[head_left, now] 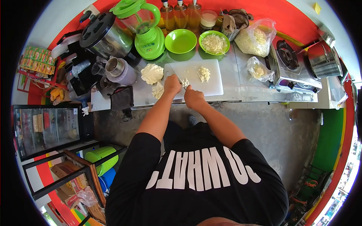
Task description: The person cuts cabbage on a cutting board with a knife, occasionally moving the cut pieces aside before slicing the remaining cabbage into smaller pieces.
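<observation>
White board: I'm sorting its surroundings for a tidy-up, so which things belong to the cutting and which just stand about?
In use:
left hand, right hand
white board
small pale pieces
apparent blade, mostly hidden
pale clumps, probably

Seemingly idle:
green blender
bottles
stove

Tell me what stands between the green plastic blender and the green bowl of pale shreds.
The head view shows another round green bowl between the blender and the shred-filled bowl.
</observation>
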`<move>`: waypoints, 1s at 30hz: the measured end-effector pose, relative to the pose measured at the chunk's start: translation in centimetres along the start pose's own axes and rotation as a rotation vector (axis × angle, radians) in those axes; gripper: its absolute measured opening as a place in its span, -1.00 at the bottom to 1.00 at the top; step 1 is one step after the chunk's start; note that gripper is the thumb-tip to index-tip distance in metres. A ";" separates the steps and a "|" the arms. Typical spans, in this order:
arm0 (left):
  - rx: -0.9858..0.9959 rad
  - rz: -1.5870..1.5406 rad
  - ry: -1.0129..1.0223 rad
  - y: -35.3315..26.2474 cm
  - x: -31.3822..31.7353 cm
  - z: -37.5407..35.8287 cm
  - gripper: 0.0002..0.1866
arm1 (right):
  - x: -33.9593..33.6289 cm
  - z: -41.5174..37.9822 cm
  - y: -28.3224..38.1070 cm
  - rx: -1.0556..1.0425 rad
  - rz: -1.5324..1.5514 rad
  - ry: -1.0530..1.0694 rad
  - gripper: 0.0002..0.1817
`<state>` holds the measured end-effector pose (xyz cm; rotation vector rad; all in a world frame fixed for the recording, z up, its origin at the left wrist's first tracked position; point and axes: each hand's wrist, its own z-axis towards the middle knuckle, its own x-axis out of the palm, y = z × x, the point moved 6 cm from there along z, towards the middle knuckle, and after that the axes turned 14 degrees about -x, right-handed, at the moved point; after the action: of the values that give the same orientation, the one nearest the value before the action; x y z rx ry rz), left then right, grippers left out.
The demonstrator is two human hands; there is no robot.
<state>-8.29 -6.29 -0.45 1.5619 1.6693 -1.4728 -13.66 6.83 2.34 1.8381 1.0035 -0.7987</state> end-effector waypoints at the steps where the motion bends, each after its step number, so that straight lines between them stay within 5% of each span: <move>1: -0.007 0.000 -0.003 0.1 0.0 0.1 -0.68 | -0.3 -0.4 0.1 0.003 0.005 0.034 -0.48; 20: -0.057 0.021 0.049 -0.1 0.7 0.8 -0.68 | -0.7 -0.2 0.8 -0.013 -0.052 0.139 -0.46; 30: -0.040 0.045 0.134 -0.8 -0.1 0.3 -0.63 | 0.7 1.1 -0.4 0.032 0.041 0.020 -0.48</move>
<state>-9.07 -6.50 -0.13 1.6977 1.7146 -1.3304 -13.83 6.19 1.19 1.8908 0.9676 -0.7772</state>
